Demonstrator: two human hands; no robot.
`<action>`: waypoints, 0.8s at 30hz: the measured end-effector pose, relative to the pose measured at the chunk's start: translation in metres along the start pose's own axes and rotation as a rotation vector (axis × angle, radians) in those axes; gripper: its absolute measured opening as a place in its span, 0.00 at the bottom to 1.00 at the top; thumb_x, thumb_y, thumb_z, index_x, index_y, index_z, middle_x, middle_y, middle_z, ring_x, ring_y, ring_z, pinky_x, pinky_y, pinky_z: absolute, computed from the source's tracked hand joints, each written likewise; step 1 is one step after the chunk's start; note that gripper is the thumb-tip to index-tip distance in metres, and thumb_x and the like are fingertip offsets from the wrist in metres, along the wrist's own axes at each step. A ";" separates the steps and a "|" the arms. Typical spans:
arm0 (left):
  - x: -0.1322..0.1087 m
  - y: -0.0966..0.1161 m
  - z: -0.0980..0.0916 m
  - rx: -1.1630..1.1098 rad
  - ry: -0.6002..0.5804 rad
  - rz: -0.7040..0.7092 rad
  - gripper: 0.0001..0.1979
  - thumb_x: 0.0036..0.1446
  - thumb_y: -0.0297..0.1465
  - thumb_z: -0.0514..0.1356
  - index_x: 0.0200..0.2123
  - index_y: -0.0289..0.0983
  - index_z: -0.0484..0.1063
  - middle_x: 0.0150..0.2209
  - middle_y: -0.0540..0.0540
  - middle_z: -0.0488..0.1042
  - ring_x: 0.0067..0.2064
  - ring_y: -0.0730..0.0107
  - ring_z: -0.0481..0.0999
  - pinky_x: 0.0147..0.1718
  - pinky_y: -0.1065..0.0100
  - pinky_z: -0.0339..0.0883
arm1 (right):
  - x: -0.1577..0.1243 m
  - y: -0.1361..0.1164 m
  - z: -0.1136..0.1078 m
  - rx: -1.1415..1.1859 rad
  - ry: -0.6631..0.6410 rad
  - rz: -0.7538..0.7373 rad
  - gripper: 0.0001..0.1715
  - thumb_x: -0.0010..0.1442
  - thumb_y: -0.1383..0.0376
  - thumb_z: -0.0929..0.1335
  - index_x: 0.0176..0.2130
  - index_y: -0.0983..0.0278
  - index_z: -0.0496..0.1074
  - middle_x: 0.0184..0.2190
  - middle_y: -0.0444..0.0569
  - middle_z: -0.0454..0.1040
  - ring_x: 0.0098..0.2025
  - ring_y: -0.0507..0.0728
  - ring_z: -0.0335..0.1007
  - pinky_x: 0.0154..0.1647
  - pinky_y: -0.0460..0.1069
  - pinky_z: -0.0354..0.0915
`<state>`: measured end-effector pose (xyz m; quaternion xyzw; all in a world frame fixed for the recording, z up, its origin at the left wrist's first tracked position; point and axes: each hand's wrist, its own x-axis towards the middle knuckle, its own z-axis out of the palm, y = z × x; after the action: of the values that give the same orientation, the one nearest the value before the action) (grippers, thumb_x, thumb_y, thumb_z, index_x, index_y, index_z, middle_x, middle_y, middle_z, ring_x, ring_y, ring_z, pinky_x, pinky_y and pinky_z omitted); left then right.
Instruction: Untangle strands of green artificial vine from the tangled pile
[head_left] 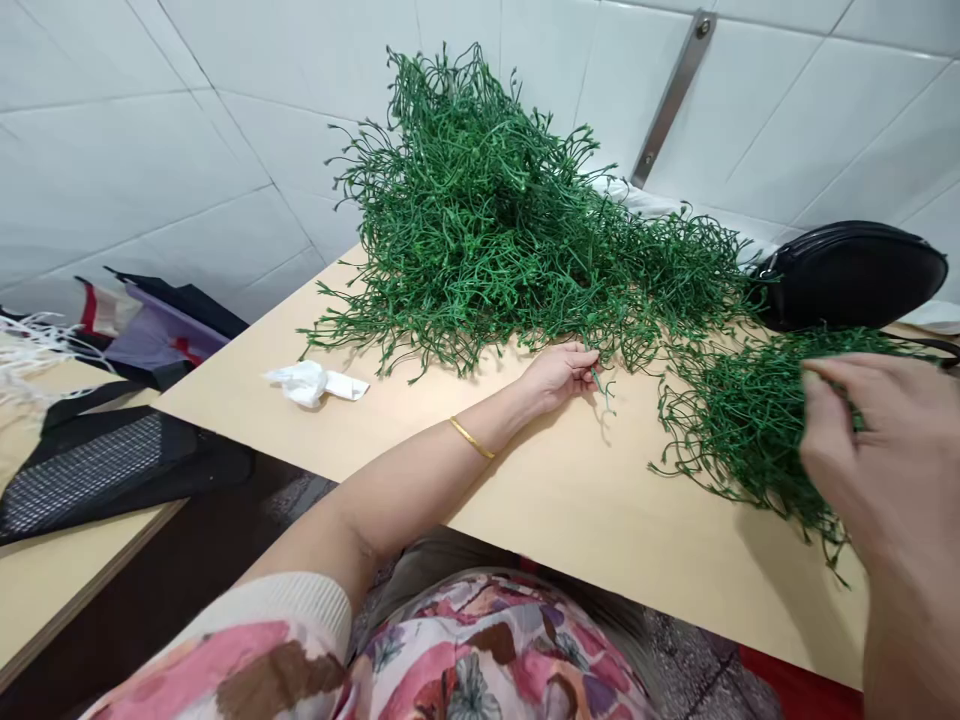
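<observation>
Pinched in the left hand (561, 378) was a thin green plastic sprig (602, 386), just nearer than the large far heap (480, 220); the blurred right hand (885, 440) showed across the smaller right heap (750, 420), finger and thumb close, its hold impossible to tell. Most sprigs lay in the far heap, though which heap counted as finished was unclear. Beyond stood a black bag (855, 275).
</observation>
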<state>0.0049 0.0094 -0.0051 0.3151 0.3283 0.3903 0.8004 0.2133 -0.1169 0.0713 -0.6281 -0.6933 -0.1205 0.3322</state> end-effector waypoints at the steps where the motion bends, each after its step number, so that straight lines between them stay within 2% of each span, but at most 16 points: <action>1: 0.000 0.000 0.000 0.006 -0.005 0.004 0.11 0.52 0.20 0.55 0.21 0.34 0.58 0.19 0.50 0.67 0.18 0.82 0.61 0.22 0.75 0.61 | 0.002 -0.007 0.012 0.004 0.010 -0.011 0.12 0.60 0.63 0.61 0.41 0.59 0.70 0.42 0.58 0.70 0.49 0.64 0.63 0.49 0.58 0.58; 3: 0.001 -0.001 -0.002 0.024 -0.021 0.013 0.10 0.51 0.20 0.56 0.21 0.33 0.59 0.19 0.51 0.66 0.18 0.82 0.62 0.22 0.75 0.61 | 0.007 -0.019 0.041 0.199 -0.030 -0.084 0.11 0.59 0.65 0.62 0.37 0.62 0.72 0.38 0.55 0.73 0.41 0.59 0.69 0.46 0.54 0.63; 6: 0.001 -0.003 -0.004 0.074 -0.063 0.031 0.11 0.49 0.22 0.59 0.20 0.33 0.59 0.19 0.51 0.66 0.19 0.81 0.64 0.23 0.74 0.61 | 0.015 -0.030 0.083 0.321 -0.111 -0.137 0.12 0.58 0.66 0.62 0.38 0.63 0.73 0.39 0.53 0.74 0.43 0.58 0.69 0.46 0.55 0.64; 10: 0.002 -0.005 -0.007 0.116 -0.107 0.063 0.11 0.46 0.23 0.62 0.19 0.32 0.61 0.17 0.51 0.65 0.19 0.80 0.65 0.24 0.73 0.62 | 0.019 -0.034 0.116 0.455 -0.233 0.007 0.12 0.57 0.63 0.62 0.37 0.65 0.73 0.39 0.53 0.75 0.41 0.57 0.70 0.42 0.52 0.65; 14: 0.000 -0.006 -0.006 0.200 -0.127 0.065 0.11 0.45 0.25 0.64 0.19 0.31 0.63 0.17 0.52 0.66 0.20 0.81 0.66 0.25 0.73 0.62 | 0.016 -0.031 0.123 0.594 -0.271 0.181 0.13 0.56 0.60 0.63 0.29 0.65 0.73 0.31 0.50 0.75 0.31 0.54 0.68 0.32 0.48 0.62; 18: 0.001 -0.007 -0.003 0.197 -0.098 0.074 0.13 0.46 0.25 0.63 0.19 0.32 0.60 0.20 0.51 0.68 0.19 0.83 0.64 0.24 0.74 0.61 | 0.017 -0.029 0.122 0.703 -0.240 0.325 0.14 0.54 0.59 0.64 0.23 0.64 0.68 0.19 0.43 0.64 0.22 0.49 0.57 0.23 0.46 0.55; 21: 0.002 -0.007 -0.002 0.174 -0.089 0.076 0.13 0.47 0.24 0.62 0.19 0.33 0.59 0.20 0.51 0.68 0.19 0.82 0.64 0.23 0.75 0.60 | 0.020 -0.028 0.123 0.760 -0.248 0.367 0.17 0.54 0.57 0.63 0.19 0.64 0.61 0.17 0.41 0.57 0.21 0.48 0.52 0.22 0.45 0.51; 24: 0.002 -0.008 -0.001 0.206 -0.101 0.082 0.12 0.48 0.24 0.61 0.19 0.33 0.60 0.19 0.50 0.68 0.19 0.82 0.64 0.23 0.75 0.59 | 0.022 -0.027 0.123 0.756 -0.338 0.358 0.20 0.56 0.55 0.62 0.19 0.63 0.57 0.17 0.39 0.53 0.21 0.48 0.47 0.22 0.45 0.49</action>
<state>0.0078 0.0071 -0.0124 0.4279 0.3129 0.3704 0.7628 0.1497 -0.0323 -0.0011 -0.5835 -0.6136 0.3049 0.4360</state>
